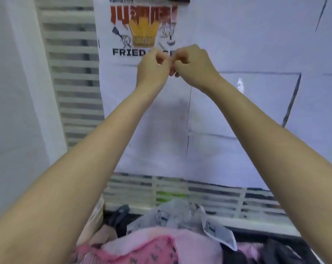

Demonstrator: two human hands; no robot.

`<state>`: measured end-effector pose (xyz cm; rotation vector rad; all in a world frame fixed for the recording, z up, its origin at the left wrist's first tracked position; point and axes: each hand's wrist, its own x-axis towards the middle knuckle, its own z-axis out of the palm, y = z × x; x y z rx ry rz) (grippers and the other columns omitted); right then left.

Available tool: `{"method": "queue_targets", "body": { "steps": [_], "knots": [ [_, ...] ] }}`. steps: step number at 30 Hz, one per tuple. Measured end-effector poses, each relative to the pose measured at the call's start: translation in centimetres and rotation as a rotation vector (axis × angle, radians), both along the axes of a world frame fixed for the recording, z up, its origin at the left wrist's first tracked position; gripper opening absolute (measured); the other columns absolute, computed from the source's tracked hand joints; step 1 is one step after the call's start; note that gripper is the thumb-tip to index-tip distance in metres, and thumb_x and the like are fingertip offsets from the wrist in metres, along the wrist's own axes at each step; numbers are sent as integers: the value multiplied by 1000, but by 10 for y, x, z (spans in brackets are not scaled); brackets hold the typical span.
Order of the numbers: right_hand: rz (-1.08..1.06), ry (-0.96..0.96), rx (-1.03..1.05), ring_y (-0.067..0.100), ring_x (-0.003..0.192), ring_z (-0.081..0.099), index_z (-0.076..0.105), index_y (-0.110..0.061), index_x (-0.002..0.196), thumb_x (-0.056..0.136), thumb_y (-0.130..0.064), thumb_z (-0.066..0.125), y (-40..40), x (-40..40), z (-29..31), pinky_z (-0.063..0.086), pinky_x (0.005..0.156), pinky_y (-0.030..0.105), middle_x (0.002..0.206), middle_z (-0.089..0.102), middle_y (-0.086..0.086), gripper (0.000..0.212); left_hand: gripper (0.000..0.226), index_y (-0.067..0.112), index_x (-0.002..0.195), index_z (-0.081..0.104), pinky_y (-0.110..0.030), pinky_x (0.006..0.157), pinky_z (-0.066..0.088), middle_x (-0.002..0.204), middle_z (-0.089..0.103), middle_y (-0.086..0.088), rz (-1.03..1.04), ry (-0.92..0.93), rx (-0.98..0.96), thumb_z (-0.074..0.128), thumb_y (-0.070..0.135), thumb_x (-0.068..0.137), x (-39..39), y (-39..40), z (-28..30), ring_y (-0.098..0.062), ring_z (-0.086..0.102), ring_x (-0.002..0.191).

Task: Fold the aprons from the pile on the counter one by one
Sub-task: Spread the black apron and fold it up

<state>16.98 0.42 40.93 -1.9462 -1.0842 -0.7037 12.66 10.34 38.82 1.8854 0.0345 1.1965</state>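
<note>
2 hands, the left hand (153,67) and right hand (191,63), are raised with fingers curled, pinching something unclear, while the pile of aprons (161,242) is left unfolded.

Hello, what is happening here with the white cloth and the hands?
A person holds a white apron up in front of them. Both hands, left and right, are raised close together and pinch it near its printed logo; the exact part they pinch is blurred. The apron hangs open, not yet folded. Below, the pile of pink, grey and dark cloth waits on the counter.
</note>
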Motion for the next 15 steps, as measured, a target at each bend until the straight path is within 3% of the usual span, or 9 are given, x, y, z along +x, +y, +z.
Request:
{"method": "queue_targets", "body": {
  "steps": [3,7,10,13,15],
  "knots": [
    [44,328,-192,9,59,60,69,5,89,80,7,39,-25,10,-100,49,62,12,80,67,13,31,12,10,90,63,-38,85,51,95,67,-10,-19,375,-28,51,13,87,5,-1,-106,-27,62,93],
    [32,540,-469,13,65,63,68,-2,87,86,2,46,-55,21,-197,49,70,15,81,67,9,23,7,13,85,60,-34,81,50,85,64,-7,-90,689,-14,54,15,89,-2,-20,-198,-25,65,90],
    [52,630,-618,3,56,62,67,-6,83,87,0,49,-89,28,-257,49,68,20,75,66,6,19,13,14,77,58,-31,73,48,79,62,-5,-146,829,46,52,11,89,-3,-54,-243,-23,63,85],
    [31,679,-799,18,74,66,67,-2,84,90,-5,49,-131,37,-307,51,77,28,83,70,6,19,25,19,67,53,-30,68,49,78,63,-9,-236,957,76,52,6,88,3,-96,-286,-21,61,75],
    [2,704,-902,18,73,64,69,1,89,90,-6,48,-166,41,-336,51,71,24,89,71,9,23,21,12,70,55,-24,64,47,77,60,-10,-284,1045,98,50,2,88,8,-127,-317,-15,57,63]
  ]
}}
